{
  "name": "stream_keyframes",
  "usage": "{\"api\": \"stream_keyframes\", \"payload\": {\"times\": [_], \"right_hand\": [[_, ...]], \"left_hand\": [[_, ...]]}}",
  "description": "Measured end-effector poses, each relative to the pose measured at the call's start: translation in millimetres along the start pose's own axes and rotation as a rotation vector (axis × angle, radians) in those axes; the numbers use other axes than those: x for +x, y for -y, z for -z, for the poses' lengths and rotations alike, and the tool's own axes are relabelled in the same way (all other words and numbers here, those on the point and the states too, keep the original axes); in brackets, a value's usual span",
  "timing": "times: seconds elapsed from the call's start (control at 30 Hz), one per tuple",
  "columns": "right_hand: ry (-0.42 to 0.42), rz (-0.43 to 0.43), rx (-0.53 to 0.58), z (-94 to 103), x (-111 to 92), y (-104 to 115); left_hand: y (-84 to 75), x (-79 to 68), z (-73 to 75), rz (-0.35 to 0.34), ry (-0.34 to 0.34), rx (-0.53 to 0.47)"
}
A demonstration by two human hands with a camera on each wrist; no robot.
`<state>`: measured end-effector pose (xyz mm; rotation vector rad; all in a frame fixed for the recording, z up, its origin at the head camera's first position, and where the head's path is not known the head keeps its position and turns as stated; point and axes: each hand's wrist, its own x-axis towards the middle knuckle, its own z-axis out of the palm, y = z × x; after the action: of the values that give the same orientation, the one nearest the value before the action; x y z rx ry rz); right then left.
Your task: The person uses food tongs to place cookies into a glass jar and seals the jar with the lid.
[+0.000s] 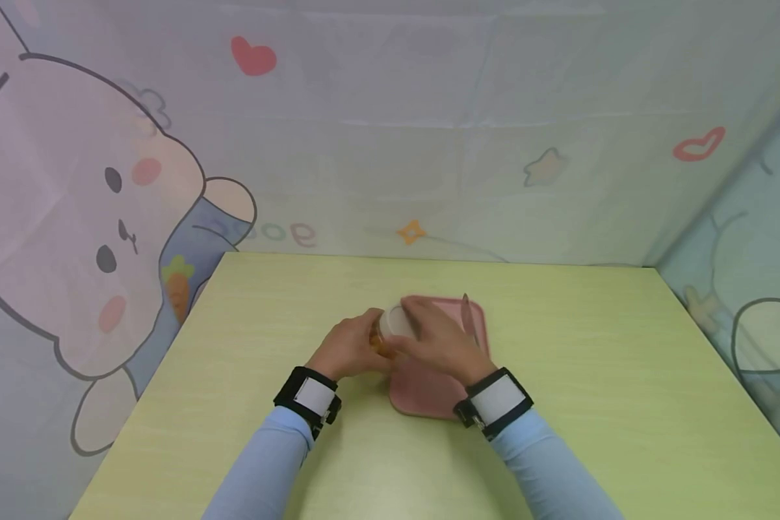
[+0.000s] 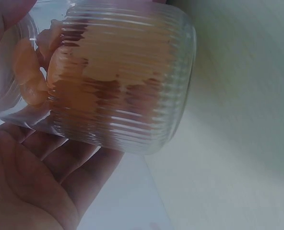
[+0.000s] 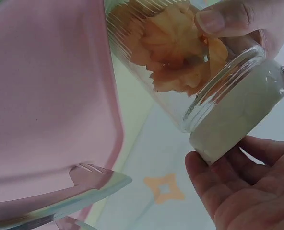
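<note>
A ribbed clear glass jar (image 1: 382, 338) with orange pieces inside is held tilted above the left edge of a pink cutting board (image 1: 429, 393). My left hand (image 1: 354, 347) grips the jar's body (image 2: 118, 81), fingers underneath and the thumb on top. My right hand (image 1: 432, 336) curls round the jar's pale lid (image 1: 396, 321). In the right wrist view the lid (image 3: 238, 112) sits on the jar's mouth (image 3: 175, 52), with my right palm and fingers (image 3: 242, 191) cupped round it.
A knife (image 1: 468, 318) lies on the right part of the pink board; its blade (image 3: 84, 191) shows in the right wrist view. The board rests on a light green table (image 1: 624, 404). Cartoon-printed cloth walls (image 1: 429, 144) close in the back and sides.
</note>
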<state>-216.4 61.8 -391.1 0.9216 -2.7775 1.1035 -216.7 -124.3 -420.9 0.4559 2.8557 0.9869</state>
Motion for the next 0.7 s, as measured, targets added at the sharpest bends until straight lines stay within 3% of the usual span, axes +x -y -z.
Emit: {"api": "stream_keyframes", "payload": {"times": [0.2,0.37,0.5,0.6,0.7], "right_hand": [[-0.064,-0.041,-0.049,-3.6,1.4,4.9],[-0.160,-0.170,-0.123,-8.9,0.5,12.3],[-0.174,-0.252,-0.170,-12.9,-0.8,15.2],[-0.175,-0.243,-0.191,-13.9,-1.2,12.4],[-0.177,-0.172,-0.169,-11.7,-0.6,6.0]], "left_hand": [[-0.6,-1.6,1.6,0.004,0.013,0.003],[-1.3,-2.7,2.2,0.002,0.034,-0.012],[-0.9,-2.0,1.1,0.002,0.035,-0.014],[-1.0,-1.3,0.0,0.002,0.044,-0.033],[-1.0,-0.6,-1.0,-0.007,0.041,-0.032]]}}
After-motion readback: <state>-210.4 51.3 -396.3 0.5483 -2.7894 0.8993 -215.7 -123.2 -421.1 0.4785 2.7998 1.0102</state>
